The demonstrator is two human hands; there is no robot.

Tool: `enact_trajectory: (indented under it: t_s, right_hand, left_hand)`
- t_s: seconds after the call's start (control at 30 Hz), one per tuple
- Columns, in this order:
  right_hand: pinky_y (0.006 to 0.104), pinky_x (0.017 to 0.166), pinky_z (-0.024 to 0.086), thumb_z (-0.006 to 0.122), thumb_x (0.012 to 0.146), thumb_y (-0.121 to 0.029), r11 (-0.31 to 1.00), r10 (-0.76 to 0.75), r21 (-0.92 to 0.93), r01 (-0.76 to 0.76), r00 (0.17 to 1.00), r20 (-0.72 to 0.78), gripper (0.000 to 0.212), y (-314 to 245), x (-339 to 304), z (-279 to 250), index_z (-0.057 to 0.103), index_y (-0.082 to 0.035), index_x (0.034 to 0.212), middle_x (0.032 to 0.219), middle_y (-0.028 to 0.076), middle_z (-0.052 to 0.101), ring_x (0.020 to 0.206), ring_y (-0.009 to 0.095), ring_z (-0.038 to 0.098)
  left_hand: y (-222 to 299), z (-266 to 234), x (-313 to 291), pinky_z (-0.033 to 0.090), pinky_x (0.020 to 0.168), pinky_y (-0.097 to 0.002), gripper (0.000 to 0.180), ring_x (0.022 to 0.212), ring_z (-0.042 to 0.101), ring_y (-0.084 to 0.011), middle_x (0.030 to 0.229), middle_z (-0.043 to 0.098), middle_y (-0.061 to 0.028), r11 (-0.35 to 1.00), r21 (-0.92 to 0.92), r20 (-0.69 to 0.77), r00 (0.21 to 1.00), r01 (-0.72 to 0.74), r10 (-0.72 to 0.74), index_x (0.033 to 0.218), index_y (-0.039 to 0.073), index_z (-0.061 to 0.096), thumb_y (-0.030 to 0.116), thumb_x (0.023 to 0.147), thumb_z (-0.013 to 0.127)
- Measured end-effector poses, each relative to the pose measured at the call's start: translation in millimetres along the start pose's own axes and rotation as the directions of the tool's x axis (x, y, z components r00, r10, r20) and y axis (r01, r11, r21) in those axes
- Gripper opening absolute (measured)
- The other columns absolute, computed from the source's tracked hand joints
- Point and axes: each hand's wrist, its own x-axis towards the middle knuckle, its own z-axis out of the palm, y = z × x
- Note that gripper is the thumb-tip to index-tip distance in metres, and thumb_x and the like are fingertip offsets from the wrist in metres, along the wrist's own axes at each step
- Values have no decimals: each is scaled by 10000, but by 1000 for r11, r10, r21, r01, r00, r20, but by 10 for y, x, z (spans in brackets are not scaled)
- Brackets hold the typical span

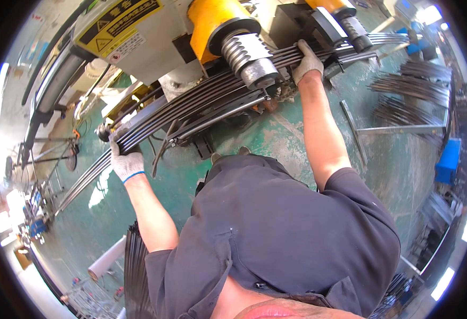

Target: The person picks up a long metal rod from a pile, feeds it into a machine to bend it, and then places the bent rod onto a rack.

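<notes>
A bundle of long, thin metal rods (191, 94) runs slantwise across the front of a machine, from the lower left up to the upper right. Toward its left end my left hand (128, 164), in a pale knitted glove with a blue cuff edge, is closed around the rods. My right hand (309, 65), gloved too, grips the same bundle farther right, its fingers partly hidden behind the rods. Between my hands a grooved metal cylinder (248, 56) hangs over the bundle beneath a yellow housing (217, 24). A second grooved cylinder (357, 31) is right of my right hand.
A support bar (220, 118) crosses just below the rods. At right, a metal rack (403, 129) carries several rod stacks, with a blue box (448, 161) beside it. Dark rods (137, 271) and a pale tube (107, 258) stand at lower left.
</notes>
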Motion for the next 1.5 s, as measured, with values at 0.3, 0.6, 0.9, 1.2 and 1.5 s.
enact_trajectory:
  t_s: [0.3,0.6,0.9,1.2,1.5]
  right_hand:
    - [435,914,580,852,887,-175,983,155,-124,-137,977,146,435,440,-533,178,691,37,1230,1143,113,738,1015,258,712]
    - [447,698,583,906,815,-229,1000,12,-13,-13,999,-49,425,86,59,6,747,-3,1138,1064,110,748,840,275,713]
    - [542,1188,364,592,993,-606,982,159,-94,-164,985,-65,757,40,-403,20,490,-116,1561,1595,108,504,1397,339,511]
    - [620,1147,364,554,1029,-409,964,-19,-240,-118,866,-500,509,1277,-1199,-1002,609,-160,1470,1559,64,561,1436,290,521]
    - [506,757,445,556,1055,-388,708,156,-449,-545,741,-653,263,2055,-2011,-2382,664,-155,1107,1015,45,633,928,235,614]
  left_hand:
    - [-711,438,-269,522,1087,-535,309,1142,676,-341,1186,720,-157,998,51,-98,995,-33,38,1184,1,693,245,995,708]
    - [-660,546,-523,444,1144,-576,523,1282,595,-374,1371,655,-159,995,61,-87,993,85,-80,1385,51,592,295,954,760]
    - [938,-429,-222,435,1122,-590,427,1261,595,-370,1342,652,-139,983,-75,-351,927,-167,131,1346,76,593,377,1044,625]
    - [3553,-2271,464,481,1083,-551,431,1223,607,-355,1312,657,-128,919,66,-499,785,-389,368,1299,96,628,450,1056,584]
    - [5606,-3648,937,538,957,-546,593,1154,617,-398,1366,534,-193,876,278,-522,703,-395,483,1409,9,457,467,1057,593]
